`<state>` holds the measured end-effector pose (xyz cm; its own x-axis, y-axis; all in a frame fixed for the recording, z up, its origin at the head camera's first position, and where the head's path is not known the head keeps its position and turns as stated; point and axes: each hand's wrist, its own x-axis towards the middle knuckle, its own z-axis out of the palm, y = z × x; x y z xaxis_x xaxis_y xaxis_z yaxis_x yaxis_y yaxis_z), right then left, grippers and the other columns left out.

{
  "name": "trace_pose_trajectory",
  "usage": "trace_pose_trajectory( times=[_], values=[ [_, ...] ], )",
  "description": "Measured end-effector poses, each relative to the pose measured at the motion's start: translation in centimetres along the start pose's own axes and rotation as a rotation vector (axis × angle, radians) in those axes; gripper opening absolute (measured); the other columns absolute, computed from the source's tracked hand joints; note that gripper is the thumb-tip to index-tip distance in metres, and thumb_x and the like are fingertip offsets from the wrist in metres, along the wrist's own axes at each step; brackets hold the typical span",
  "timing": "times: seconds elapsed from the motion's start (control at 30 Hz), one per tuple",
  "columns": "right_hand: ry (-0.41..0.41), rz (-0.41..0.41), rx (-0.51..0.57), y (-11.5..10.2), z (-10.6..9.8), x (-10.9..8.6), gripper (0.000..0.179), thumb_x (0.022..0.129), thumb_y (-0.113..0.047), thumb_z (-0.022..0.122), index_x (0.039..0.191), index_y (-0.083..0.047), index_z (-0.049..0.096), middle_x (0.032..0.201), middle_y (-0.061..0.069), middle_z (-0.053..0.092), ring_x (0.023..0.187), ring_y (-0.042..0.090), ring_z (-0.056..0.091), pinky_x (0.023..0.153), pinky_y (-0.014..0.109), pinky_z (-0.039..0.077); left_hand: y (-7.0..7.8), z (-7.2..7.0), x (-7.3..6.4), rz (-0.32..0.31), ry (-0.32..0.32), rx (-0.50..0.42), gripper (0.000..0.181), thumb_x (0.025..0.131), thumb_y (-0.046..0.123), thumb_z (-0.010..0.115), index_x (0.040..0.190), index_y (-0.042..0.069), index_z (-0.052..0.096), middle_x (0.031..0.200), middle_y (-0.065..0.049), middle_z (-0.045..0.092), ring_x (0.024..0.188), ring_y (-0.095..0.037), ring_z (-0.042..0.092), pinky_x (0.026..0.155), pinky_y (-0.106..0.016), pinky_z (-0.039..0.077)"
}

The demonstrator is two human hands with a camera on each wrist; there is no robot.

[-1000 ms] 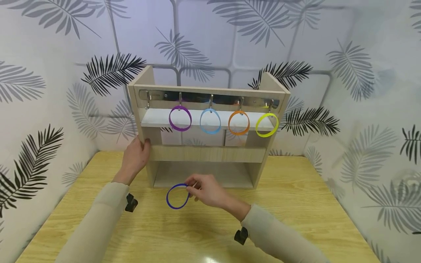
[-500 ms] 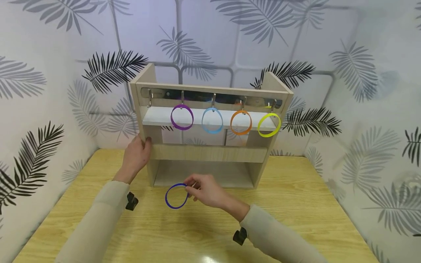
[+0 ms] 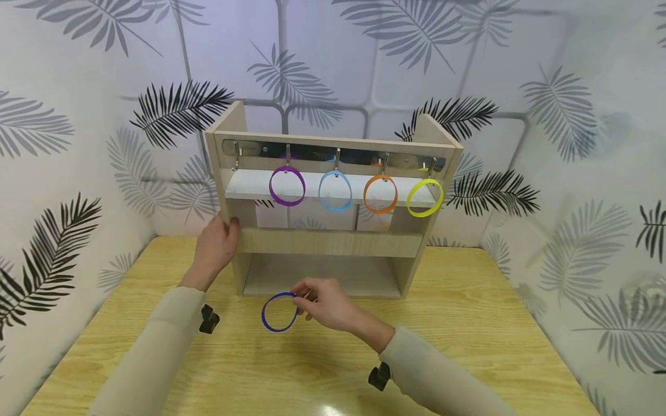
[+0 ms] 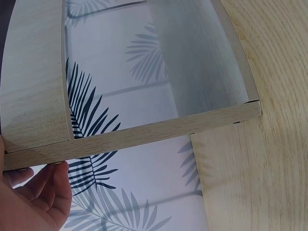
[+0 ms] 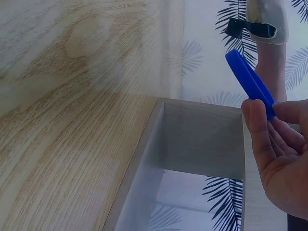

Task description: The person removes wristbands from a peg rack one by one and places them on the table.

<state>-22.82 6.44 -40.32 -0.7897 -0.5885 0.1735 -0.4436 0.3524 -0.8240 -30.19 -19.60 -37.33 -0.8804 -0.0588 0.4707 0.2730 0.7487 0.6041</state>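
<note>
In the head view my right hand [image 3: 326, 304] pinches a dark blue ring [image 3: 263, 316] by its right side, above the table in front of a wooden shelf unit [image 3: 328, 241]. The right wrist view shows the blue ring [image 5: 248, 79] nearly edge-on between thumb and fingers. My left hand [image 3: 214, 248] grips the unit's left side panel; in the left wrist view the fingers of that hand [image 4: 41, 197] curl at the panel's edge. A purple ring [image 3: 272, 188], a light blue ring [image 3: 321, 196], an orange ring [image 3: 366, 196] and a yellow ring [image 3: 410, 202] hang from hooks along the unit's top.
A metal hook rail [image 3: 312, 151] runs across the unit's top front. Its leftmost hook [image 3: 236, 156] bears no ring. The unit stands on a wood-grain table [image 3: 468, 335] near leaf-patterned walls [image 3: 322, 69].
The view shifts slightly, so the shelf unit and rings sit a little further right in the picture. Both hands keep their holds, and the blue ring stays at nearly the same place.
</note>
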Motion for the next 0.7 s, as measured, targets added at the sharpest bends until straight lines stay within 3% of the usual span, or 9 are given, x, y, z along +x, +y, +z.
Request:
trace_pose_trajectory(
  times=[0.3, 0.6, 0.7],
  values=[
    [-0.003, 0.005, 0.003, 0.37, 0.10, 0.06, 0.013, 0.093, -0.008, 0.060, 0.104, -0.003, 0.064, 0.089, 0.004, 0.064, 0.073, 0.013, 0.064, 0.058, 0.025, 0.053, -0.19, -0.14, -0.12, 0.022, 0.003, -0.042, 0.050, 0.101, 0.028, 0.032, 0.133, -0.009, 0.041, 0.119, -0.033, 0.053, 0.102, -0.047, 0.056, 0.080, -0.059, 0.045],
    [-0.010, 0.021, -0.005, 0.28, 0.19, -0.02, 0.013, 0.093, -0.008, 0.059, 0.105, -0.004, 0.064, 0.087, 0.001, 0.064, 0.072, 0.009, 0.063, 0.058, 0.025, 0.053, -0.24, 0.09, 0.04, 0.013, 0.013, -0.021, 0.050, 0.101, 0.029, 0.032, 0.133, -0.009, 0.041, 0.119, -0.032, 0.053, 0.102, -0.047, 0.056, 0.081, -0.058, 0.045],
    [-0.022, 0.028, -0.001, 0.33, 0.37, -0.13, 0.013, 0.093, -0.008, 0.059, 0.105, -0.004, 0.064, 0.087, 0.000, 0.064, 0.074, 0.014, 0.065, 0.059, 0.025, 0.053, -0.27, 0.15, -0.02, 0.012, 0.010, -0.016, 0.050, 0.101, 0.028, 0.031, 0.133, -0.009, 0.041, 0.119, -0.032, 0.053, 0.103, -0.047, 0.055, 0.081, -0.059, 0.044]
  ],
)
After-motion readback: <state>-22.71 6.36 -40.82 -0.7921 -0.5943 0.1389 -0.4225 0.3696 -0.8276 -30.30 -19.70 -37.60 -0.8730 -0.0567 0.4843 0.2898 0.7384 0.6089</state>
